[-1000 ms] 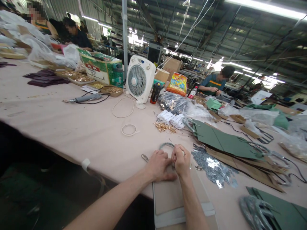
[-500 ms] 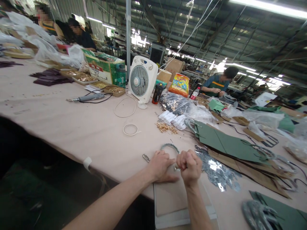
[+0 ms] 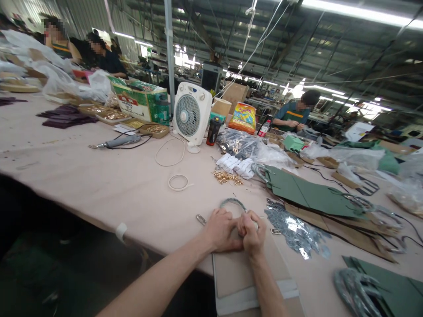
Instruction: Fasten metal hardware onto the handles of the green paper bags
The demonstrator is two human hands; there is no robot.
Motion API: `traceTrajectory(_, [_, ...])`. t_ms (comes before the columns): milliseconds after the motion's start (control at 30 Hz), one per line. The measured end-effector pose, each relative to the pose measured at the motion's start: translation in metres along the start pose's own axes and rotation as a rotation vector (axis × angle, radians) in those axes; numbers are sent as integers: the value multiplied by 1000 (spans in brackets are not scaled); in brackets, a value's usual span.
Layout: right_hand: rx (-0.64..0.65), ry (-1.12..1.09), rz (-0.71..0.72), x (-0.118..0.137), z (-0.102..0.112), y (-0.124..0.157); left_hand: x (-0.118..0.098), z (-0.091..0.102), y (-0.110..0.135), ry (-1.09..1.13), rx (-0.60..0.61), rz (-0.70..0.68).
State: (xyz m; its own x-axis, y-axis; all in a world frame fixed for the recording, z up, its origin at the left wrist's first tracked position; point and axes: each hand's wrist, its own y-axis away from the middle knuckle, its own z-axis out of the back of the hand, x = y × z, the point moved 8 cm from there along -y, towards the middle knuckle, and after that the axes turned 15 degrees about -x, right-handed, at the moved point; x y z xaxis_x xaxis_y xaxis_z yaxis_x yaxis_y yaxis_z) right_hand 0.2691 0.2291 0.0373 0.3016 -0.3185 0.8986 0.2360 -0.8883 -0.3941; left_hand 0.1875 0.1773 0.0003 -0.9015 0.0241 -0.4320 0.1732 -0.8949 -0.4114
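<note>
A thin grey-green bag handle point(image 3: 233, 200) arches up just beyond my two hands, its ends running down behind the fingers. My left hand point(image 3: 222, 230) is closed, fingers curled over the handle's left end. Against it presses my right hand point(image 3: 254, 232), closed in a fist by the handle's other end; what its fingers grip is hidden. Beneath both hands lies a flat beige panel point(image 3: 235, 275) with a pale strip across it, reaching over the table edge. A small silver metal piece point(image 3: 200, 219) lies left of my left hand, another metal fitting point(image 3: 275, 231) right of my right.
Flat silver metal plates point(image 3: 294, 226) lie in a heap at right, beside stacked green bag panels point(image 3: 307, 191). Beyond my hands are small gold fittings point(image 3: 228, 178), a white cord coil point(image 3: 178, 182) and a fan point(image 3: 191, 112). A grey corded tool point(image 3: 122, 141) lies left. Co-workers sit farther back.
My right hand has moved slightly left and now meets my left hand, uncovering the metal fitting at its right. The left hand stays nearly where it was; the view has shifted a little.
</note>
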Motion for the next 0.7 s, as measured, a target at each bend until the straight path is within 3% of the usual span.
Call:
traceTrajectory(100, [-127,-130,-30,8,22,-2,3,0,0,17,-24,5])
traceTrajectory(233, [-376,-306,9,47,76,-9,11,12,1,249,-89,1])
traceTrajectory(333, [-508,-312,32,69,112,-12,30,32,10,445,-210,125])
traceTrajectory(400, [-561,-297,11,75,124,-11,39,44,22,507,-269,197])
traceTrajectory(500, [-573,-279,-54,73,113,-3,42,54,40,531,-287,203])
traceTrajectory(700, [-397,-380,-171,42,28,23,39,47,54,489,-261,171])
